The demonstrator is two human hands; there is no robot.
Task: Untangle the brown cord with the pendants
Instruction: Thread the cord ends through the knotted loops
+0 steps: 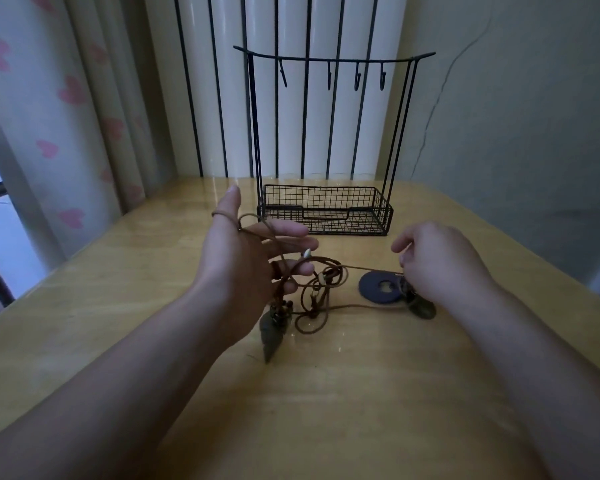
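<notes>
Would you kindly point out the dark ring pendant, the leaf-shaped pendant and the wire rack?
Dark ring pendant (368, 287): head view, on the left side of its flat band.
Leaf-shaped pendant (270, 337): head view, middle of its body.
Wire rack (326, 216): head view, front wall of its basket.

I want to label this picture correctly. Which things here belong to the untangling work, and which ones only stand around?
In the job:
cord
ring pendant
pointed pendant
left hand, cord looped over its fingers
right hand, pinching the cord

Standing by:
wire rack
hooks
table
curtain
</notes>
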